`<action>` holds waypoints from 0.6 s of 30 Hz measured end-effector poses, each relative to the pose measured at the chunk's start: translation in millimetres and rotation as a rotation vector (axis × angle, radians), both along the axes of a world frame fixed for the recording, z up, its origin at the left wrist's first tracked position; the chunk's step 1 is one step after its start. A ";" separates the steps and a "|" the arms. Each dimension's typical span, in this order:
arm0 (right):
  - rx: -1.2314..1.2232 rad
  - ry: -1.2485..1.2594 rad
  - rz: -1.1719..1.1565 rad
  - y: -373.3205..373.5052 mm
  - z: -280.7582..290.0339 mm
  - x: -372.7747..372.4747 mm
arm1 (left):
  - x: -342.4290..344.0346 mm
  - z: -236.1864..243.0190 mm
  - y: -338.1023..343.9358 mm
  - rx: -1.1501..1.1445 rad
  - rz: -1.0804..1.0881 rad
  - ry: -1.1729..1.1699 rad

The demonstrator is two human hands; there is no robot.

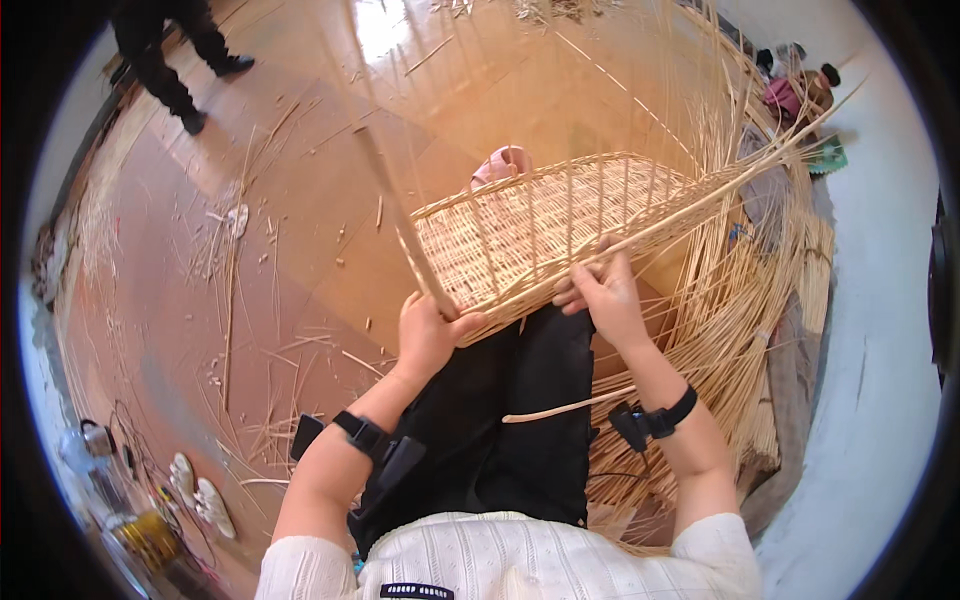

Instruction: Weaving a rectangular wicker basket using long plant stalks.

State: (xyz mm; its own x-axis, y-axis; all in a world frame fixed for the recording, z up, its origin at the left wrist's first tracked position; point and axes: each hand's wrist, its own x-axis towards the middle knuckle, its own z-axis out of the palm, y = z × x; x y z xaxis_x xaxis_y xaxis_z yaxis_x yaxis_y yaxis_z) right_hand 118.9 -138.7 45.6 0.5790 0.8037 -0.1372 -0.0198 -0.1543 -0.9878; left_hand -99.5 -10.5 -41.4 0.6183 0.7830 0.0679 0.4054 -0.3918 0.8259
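Note:
A half-woven wicker basket [540, 225] lies tilted across my lap, its flat woven base showing and its upright stakes rising from the edges. My left hand [430, 335] is closed round the basket's near left corner, at the foot of a thick corner stick [385, 190]. Along the near side, my right hand [608, 300] pinches a long wicker rod [720, 190] against the woven edge. That rod runs off to the upper right. Some fingertips of my right hand are hidden behind the weave.
Bundles of loose wicker rods [740, 330] lie at my right beside the wall. Offcuts litter the floor [300, 210]. A person's legs [170, 60] stand at the far left. White shoes [205, 495] and a coil of yellow material [145, 540] are at the lower left.

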 end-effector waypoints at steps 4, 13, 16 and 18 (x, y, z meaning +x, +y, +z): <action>0.101 -0.525 0.218 47.0 22.1 -31.9 | -1.8 0.4 -5.0 -0.023 0.112 -0.033; 0.310 -1.272 0.257 147.0 26.1 -35.6 | 7.0 -7.9 -5.1 -0.011 0.172 -0.091; 0.282 -0.347 0.246 147.3 23.7 -34.0 | 0.5 -12.8 -4.1 -0.001 0.136 -0.092; 0.421 -0.135 -0.060 107.6 45.9 -46.9 | -9.6 -1.0 -2.3 0.019 0.181 -0.046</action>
State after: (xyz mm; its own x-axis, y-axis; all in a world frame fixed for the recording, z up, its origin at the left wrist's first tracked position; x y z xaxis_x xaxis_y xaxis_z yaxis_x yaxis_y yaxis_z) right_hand 72.0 -31.1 91.5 0.6162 0.7380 0.2750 0.1174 0.2592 -0.9587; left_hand -109.1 -12.8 -42.4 0.4634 0.8795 0.1087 0.4323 -0.3313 0.8387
